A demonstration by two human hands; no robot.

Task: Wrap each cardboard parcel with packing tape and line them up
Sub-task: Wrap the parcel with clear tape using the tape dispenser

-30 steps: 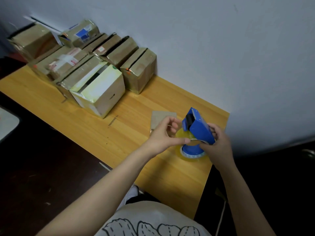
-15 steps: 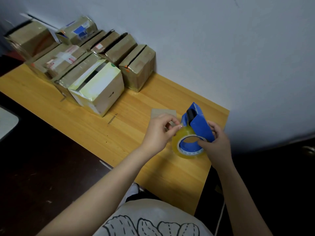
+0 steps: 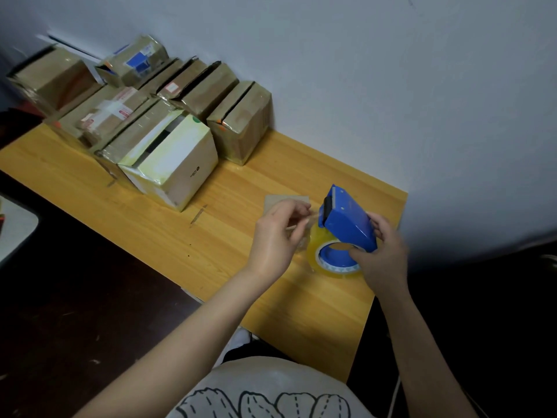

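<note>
My right hand (image 3: 380, 254) grips a blue tape dispenser (image 3: 346, 220) that carries a clear yellowish tape roll (image 3: 320, 262), held just above the right end of the wooden table (image 3: 211, 236). My left hand (image 3: 278, 233) pinches the loose end of the tape (image 3: 307, 220) beside the dispenser's cutter. A small flat cardboard piece (image 3: 272, 202) lies on the table behind my left hand. Several cardboard parcels (image 3: 241, 122) stand packed together at the back left against the wall, with a white-sided box (image 3: 174, 164) nearest to me.
The grey wall (image 3: 361, 86) runs along the table's back and right edges. Dark floor (image 3: 75, 312) lies on the near left. The table's right edge (image 3: 391, 224) is just beyond my right hand. A pale object (image 3: 15, 227) sits at the far left edge.
My left hand has drawn the tape end out from the roll toward the cutter and to the left. The dispenser has tilted slightly; the view has shifted a little.
</note>
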